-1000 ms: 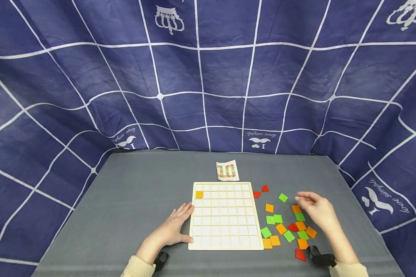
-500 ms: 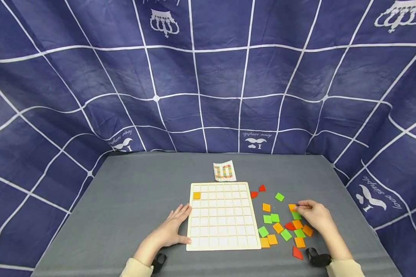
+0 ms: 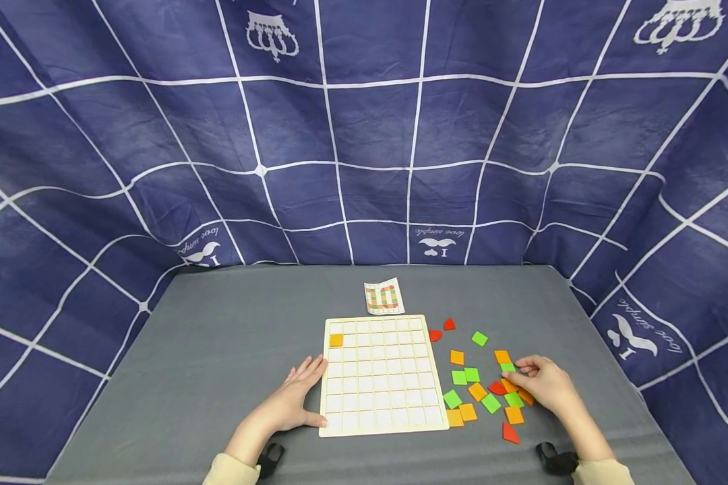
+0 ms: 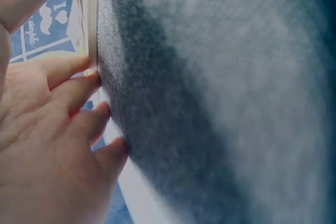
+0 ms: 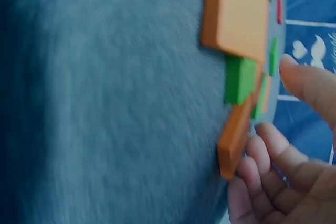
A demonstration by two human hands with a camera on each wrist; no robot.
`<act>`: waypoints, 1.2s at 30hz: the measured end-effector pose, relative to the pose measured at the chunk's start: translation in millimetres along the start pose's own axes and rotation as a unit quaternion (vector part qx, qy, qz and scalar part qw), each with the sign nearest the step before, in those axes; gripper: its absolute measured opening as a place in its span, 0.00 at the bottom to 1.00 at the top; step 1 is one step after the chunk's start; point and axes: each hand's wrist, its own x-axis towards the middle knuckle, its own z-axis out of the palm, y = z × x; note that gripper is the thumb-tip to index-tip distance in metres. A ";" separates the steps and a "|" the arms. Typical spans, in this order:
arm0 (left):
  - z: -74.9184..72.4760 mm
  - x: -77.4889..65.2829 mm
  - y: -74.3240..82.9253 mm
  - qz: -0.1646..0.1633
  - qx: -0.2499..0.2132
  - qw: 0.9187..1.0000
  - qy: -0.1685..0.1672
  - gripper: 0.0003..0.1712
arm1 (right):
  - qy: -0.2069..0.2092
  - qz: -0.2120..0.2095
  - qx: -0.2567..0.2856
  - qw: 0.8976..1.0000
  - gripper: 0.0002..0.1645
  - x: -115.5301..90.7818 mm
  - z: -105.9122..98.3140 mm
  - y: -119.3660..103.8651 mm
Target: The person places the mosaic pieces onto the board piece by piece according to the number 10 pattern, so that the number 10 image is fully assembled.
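My left hand (image 3: pixel 286 402) rests at the left edge of a pale gridded board (image 3: pixel 379 394), thumb and fingers spread along it. Its fingertips meet the board's side (image 4: pixel 92 19) in the left wrist view. One orange square tile (image 3: pixel 336 340) sits in a cell near the board's upper left corner. Over the right side of the loose tiles is my right hand (image 3: pixel 549 385), thumb and fingers apart. In the right wrist view the fingers come right beside a tilted orange tile (image 5: pixel 234 140), with a green tile (image 5: pixel 240 80) just beyond. Nothing shows between thumb and fingers.
Loose tiles lie right of the board, among them a green square (image 3: pixel 479 338), an orange square (image 3: pixel 514 415) and a red rounded piece (image 3: pixel 510 432). A printed pattern card (image 3: pixel 384 297) lies behind the board. A blue curtain (image 3: pixel 364 135) hangs behind the grey table (image 3: pixel 249 303).
My right hand has moved down and nearer me, from beyond the upper orange tile to the tiles on the pile's right side. My left hand stays at the board's edge. The view has shifted slightly.
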 end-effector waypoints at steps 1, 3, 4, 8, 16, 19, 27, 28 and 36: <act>-0.1 -0.1 -0.5 -0.001 -0.002 1.000 0.001 0.63 | 0.006 0.003 -0.003 1.000 0.32 0.6 1.6 -1.5; -0.6 -0.2 -0.9 0.000 -0.005 1.000 0.003 0.64 | 0.015 0.007 -0.014 1.000 0.32 1.8 4.6 -4.2; -0.5 -0.1 -1.2 0.001 -0.005 1.000 0.002 0.65 | 0.017 0.010 -0.019 1.000 0.32 2.3 6.0 -5.2; -1.3 0.3 -0.9 -0.002 -0.007 1.000 0.000 0.65 | 0.018 0.021 -0.034 0.999 0.30 3.1 8.9 -8.4; -3.9 -0.2 1.8 -0.007 -0.011 1.000 -0.008 0.66 | 0.024 0.024 -0.051 0.998 0.21 1.5 6.5 -15.3; -2.8 -0.4 0.7 -0.003 -0.008 1.000 -0.006 0.66 | 0.037 0.012 -0.057 0.998 0.20 -0.9 4.3 -18.8; -0.6 -0.4 0.0 -0.007 -0.003 1.000 0.003 0.66 | 0.059 -0.049 0.046 0.996 0.19 -4.0 11.0 -53.5; -0.4 -0.1 0.3 -0.008 -0.002 1.000 0.004 0.66 | 0.062 -0.058 0.062 0.994 0.19 -2.8 13.6 -61.1; -0.2 0.1 0.7 -0.002 0.002 1.000 0.007 0.66 | 0.010 -0.142 0.175 0.974 0.15 9.0 51.6 -145.2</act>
